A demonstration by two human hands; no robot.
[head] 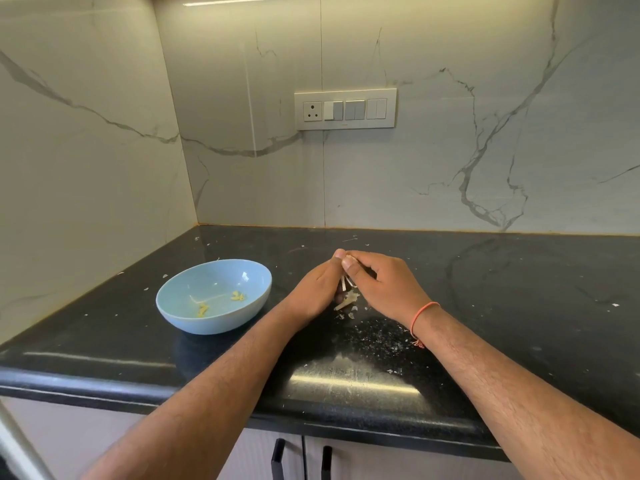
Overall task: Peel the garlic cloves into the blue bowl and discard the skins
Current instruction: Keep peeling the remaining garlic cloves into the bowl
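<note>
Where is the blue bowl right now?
In the head view the blue bowl sits on the black counter, left of the left hand and toward the corner where the marble walls meet.

Your left hand (317,284) and right hand (384,284) meet above the black counter (502,306), fingertips pinched together on a garlic clove (347,260) with pale strips of skin (345,284) hanging below. More skin flakes (346,304) lie on the counter right under your hands. The blue bowl (180,306) sits just left of your left wrist and holds a few yellowish peeled cloves (238,296). An orange thread (420,315) circles your right wrist. A switch panel (345,109) is on the marble wall.
</note>
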